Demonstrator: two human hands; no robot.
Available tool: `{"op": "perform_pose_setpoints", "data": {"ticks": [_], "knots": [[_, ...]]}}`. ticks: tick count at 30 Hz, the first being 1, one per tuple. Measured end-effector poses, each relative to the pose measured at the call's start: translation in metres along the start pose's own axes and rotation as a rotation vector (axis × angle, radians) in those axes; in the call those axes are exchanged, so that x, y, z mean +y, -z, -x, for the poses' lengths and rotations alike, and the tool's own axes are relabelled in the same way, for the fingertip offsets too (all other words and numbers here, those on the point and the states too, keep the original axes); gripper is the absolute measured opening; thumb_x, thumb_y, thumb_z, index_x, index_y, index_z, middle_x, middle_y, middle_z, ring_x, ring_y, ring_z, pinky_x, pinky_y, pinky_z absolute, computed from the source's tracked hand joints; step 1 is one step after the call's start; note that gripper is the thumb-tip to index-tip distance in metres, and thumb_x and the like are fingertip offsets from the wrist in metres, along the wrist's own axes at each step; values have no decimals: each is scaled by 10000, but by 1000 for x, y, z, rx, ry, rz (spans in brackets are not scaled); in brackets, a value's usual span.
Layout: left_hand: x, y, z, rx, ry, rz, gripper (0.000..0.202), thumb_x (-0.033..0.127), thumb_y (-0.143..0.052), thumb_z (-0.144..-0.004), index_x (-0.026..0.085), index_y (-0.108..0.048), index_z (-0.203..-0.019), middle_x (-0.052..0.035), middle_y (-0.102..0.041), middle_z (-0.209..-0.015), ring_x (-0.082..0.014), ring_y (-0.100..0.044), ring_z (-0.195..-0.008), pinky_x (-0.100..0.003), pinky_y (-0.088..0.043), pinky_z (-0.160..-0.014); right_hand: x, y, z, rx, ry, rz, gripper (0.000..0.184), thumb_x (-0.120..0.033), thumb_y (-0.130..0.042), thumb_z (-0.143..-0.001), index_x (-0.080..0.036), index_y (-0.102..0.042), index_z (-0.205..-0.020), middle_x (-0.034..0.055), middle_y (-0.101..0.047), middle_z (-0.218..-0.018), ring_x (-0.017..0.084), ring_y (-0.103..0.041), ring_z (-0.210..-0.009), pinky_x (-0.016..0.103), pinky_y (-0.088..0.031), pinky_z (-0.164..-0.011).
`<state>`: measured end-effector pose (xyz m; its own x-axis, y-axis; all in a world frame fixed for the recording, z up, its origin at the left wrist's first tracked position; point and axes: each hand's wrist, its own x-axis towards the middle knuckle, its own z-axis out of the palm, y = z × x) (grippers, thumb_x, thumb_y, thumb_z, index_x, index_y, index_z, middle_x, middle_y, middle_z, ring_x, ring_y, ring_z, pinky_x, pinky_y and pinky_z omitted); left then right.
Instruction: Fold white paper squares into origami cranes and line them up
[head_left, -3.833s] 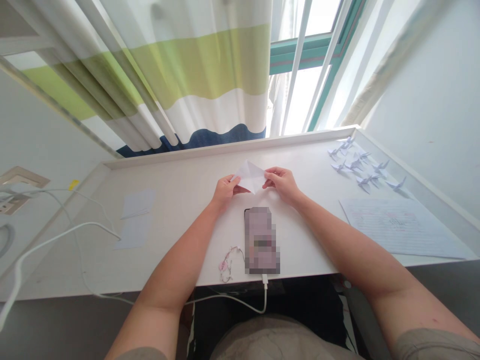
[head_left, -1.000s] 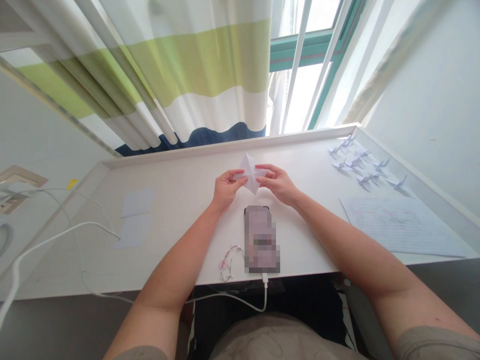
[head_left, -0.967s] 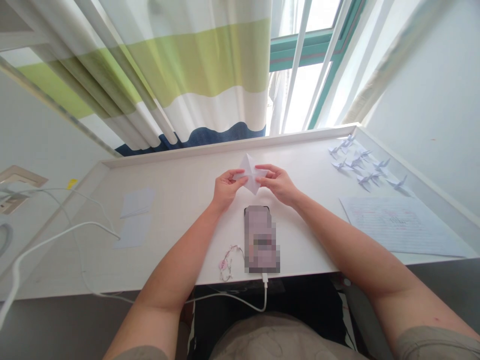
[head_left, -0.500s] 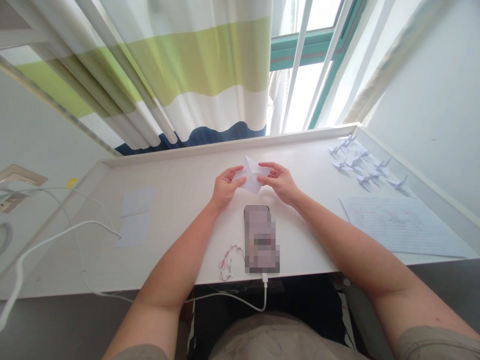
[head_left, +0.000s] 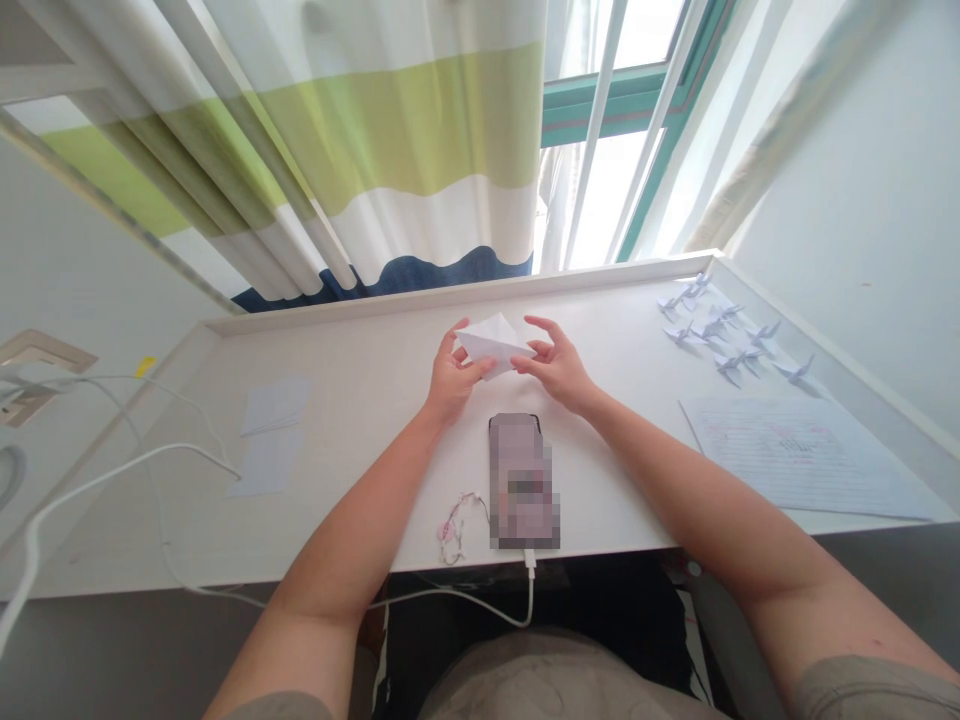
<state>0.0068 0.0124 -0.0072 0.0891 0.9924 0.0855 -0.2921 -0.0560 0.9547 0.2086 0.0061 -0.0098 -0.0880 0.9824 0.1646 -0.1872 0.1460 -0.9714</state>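
A small folded sheet of white paper point(head_left: 495, 340) is held just above the desk, between my two hands. My left hand point(head_left: 452, 378) grips its left side, thumb in front and fingers behind. On the other side my right hand point(head_left: 559, 365) pinches the lower right edge between thumb and a finger, while its index finger is raised off the paper. Right below the hands lies a phone point(head_left: 517, 480), its screen blurred out, with a white cable plugged into its bottom end.
Several folded paper cranes point(head_left: 724, 325) stand at the desk's back right, behind a written sheet point(head_left: 795, 450). White paper pieces point(head_left: 270, 430) lie on the left. A beaded strap point(head_left: 450, 530) sits beside the phone. White cables point(head_left: 112, 460) hang across the left side.
The folded paper has turned and tilted, so its upper edges now spread into a wide point. My right index finger has lifted away from it.
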Motion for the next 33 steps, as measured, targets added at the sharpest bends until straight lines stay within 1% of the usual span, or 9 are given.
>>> {"op": "perform_pose_setpoints", "data": {"ticks": [3, 7, 9, 12, 15, 19, 23, 27, 33], "knots": [[2, -2, 2, -23, -4, 12, 1208, 356, -1074, -559, 350, -472, -1607, -102, -798, -1218, -277, -791, -1053, -404, -628, -935, -3, -1, 2, -2, 82, 120, 643, -608, -936, -729, -245, -759, -1229, 45, -788, -954, 215, -701, -779, 391, -573, -744], [9, 2, 2, -47, -71, -25, 1062, 429, -1053, -619, 365, -561, -1558, -74, -806, -1212, -257, -787, -1053, -392, -623, -959, -5, 4, 0, 25, 93, 200, 486, -596, -893, -785, -227, -842, -1098, 7, -728, -737, 184, -612, -670, 379, -530, -677], [13, 5, 1, -28, -102, -38, 954, 446, -1041, -645, 355, -634, -1502, -60, -823, -1132, -239, -789, -998, -377, -626, -929, -7, 6, -1, 14, 91, 170, 463, -583, -908, -774, -239, -855, -1080, 13, -741, -753, 184, -621, -697, 387, -549, -708], [15, 6, 0, -42, -120, -103, 683, 447, -1050, -616, 260, -819, -1231, -57, -835, -982, -224, -778, -899, -365, -631, -867, -10, 7, -1, -15, 86, 138, 427, -599, -912, -770, -261, -864, -1026, 30, -772, -826, 197, -652, -761, 400, -574, -751], [13, 4, 2, -40, -115, -163, 528, 437, -1050, -607, 203, -877, -1048, -74, -845, -954, -226, -774, -871, -378, -636, -847, -11, 7, 0, -47, 77, 137, 419, -607, -912, -777, -267, -868, -1017, 30, -768, -825, 196, -652, -759, 400, -572, -744], [13, 0, 7, -34, -68, -177, 521, 422, -1052, -613, 191, -890, -1052, -88, -853, -927, -245, -789, -845, -425, -657, -855, -10, 6, 2, -54, 55, 135, 427, -600, -928, -769, -261, -871, -1023, 26, -768, -809, 190, -656, -726, 394, -561, -716], [15, -2, 9, -59, -73, -167, 511, 413, -1064, -595, 219, -899, -1038, -81, -864, -957, -269, -806, -895, -453, -675, -898, -8, 4, 3, -48, 73, 127, 422, -632, -921, -761, -266, -878, -966, 25, -775, -794, 202, -675, -742, 395, -568, -715], [16, -2, 11, -91, -74, -191, 443, 437, -1049, -627, 220, -908, -988, -92, -869, -999, -285, -813, -923, -458, -680, -907, -10, 2, 3, -45, 77, 102, 431, -649, -931, -728, -263, -882, -915, 49, -816, -881, 220, -709, -811, 406, -589, -763], [19, -1, 11, -81, -48, -246, 418, 408, -1046, -635, 214, -907, -978, -98, -868, -981, -280, -810, -913, -441, -678, -882, -14, 2, 4, -38, 51, 133, 411, -590, -965, -707, -257, -887, -935, 49, -807, -839, 208, -686, -754, 395, -583, -710]]}}
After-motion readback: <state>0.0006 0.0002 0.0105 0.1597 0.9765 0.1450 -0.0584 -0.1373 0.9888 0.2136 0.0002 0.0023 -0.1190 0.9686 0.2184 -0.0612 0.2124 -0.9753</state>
